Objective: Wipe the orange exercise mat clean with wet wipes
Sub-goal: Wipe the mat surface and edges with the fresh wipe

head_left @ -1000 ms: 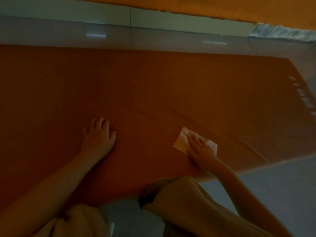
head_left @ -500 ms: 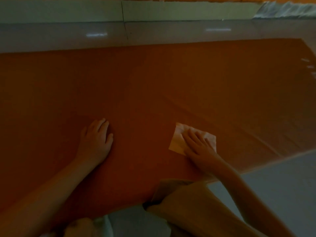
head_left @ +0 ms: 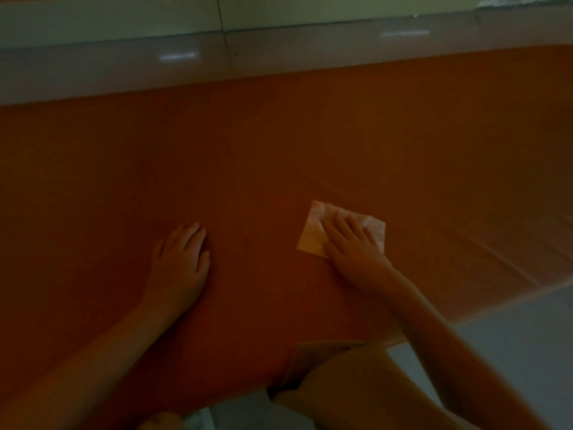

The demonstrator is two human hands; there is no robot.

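left hand (head_left: 179, 259): flat on the orange mat (head_left: 279, 144), palm down, fingers straight and close together, holding nothing; we read it as a brace for the body and a pin for the mat

orange mat: spread on the pale floor (head_left: 511, 352), filling most of the view; its long axis runs left to right across us, and both ends are out of frame; the far edge lies near the wall (head_left: 108, 23); the near edge shows only at lower right, slanting up toward the right; shallow creases cross its right part diagonally

wet wipe (head_left: 316, 237): a pale flattened sheet on the mat, right of centre, turned so one corner points away from us and to the left; we cannot tell which side is longer, as the hand covers much of it

right hand (head_left: 353, 246): on top of the wipe, fingers extended and slightly spread, pressing it down, not curled round it; a bent leg (head_left: 372, 398) sits at the mat's near edge below

step in hand, as we judge it: a wiping stroke on the near-right zone; this dim light does not show how much of the surface is done

next move calls for: even palm pressure; sliding the wipe along the long axis in overlapping passes; the left hand holding the mat against dragging; caution at the creases, where the sheet may bunch or skip
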